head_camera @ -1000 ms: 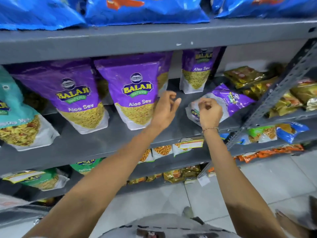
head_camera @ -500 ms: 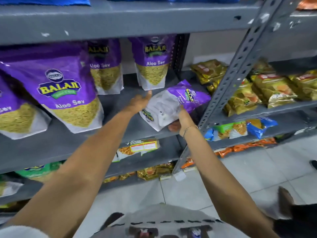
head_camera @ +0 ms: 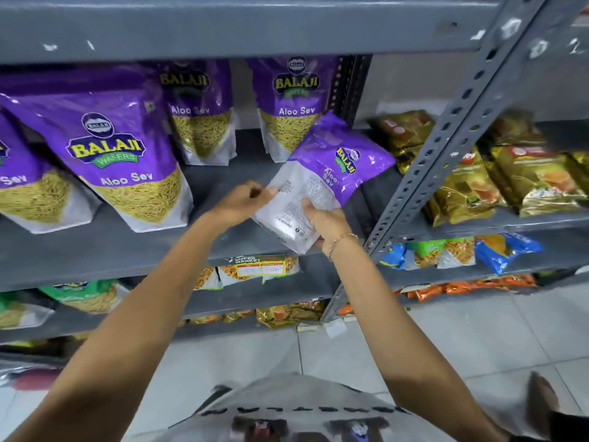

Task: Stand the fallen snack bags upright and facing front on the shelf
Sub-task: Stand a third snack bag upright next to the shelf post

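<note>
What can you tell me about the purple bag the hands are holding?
The tilted purple bag is a shiny plastic Balaji Aloo Sev pouch, purple at the top and whitish with small print at the bottom. It leans with its top toward the upper right, not standing straight yet. The left hand pinches its left edge and the right hand grips its lower end. It is held above the grey shelf, in front of an upright matching bag.

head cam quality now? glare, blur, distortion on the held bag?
Head view: wide-angle bend in the shelf upright; glare spots on the glossy front bag; the tilted bag in both hands (left hand, right hand) is soft, its logo readable, fine print not; shirt at the bottom edge smeared.
</note>
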